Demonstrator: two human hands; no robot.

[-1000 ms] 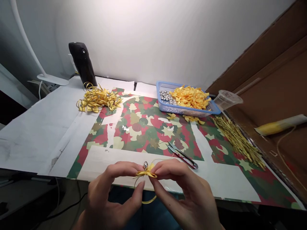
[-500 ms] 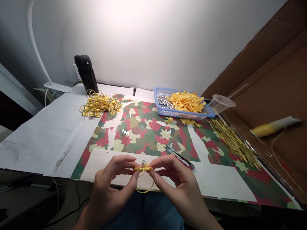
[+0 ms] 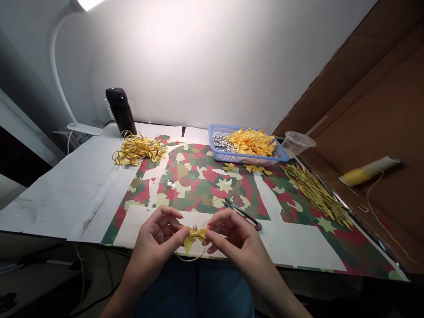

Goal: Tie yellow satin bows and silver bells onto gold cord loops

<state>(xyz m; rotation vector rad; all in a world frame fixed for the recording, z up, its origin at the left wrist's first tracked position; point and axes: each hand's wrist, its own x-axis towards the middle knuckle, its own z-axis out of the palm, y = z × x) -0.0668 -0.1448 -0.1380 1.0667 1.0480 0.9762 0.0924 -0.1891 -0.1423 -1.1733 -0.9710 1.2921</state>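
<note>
Both my hands pinch a small yellow ribbon bow (image 3: 192,236) with a silver bell on top and a gold loop hanging under it, right at the table's near edge. My left hand (image 3: 159,238) grips its left side with thumb and fingers closed. My right hand (image 3: 232,236) pinches its right side the same way. Red-handled thread snips (image 3: 243,214) lie on the patterned sheet just beyond my right hand.
A blue basket (image 3: 247,157) at the back holds yellow bows and silver bells. A pile of finished gold-looped bows (image 3: 139,148) lies back left near a black device (image 3: 119,110). Gold ties (image 3: 314,192), a plastic cup (image 3: 296,143) and brown cardboard (image 3: 371,115) are on the right.
My hands have dropped slightly toward the table edge with the bow, and one ribbon tail now hangs down. The view has tilted up a little.
</note>
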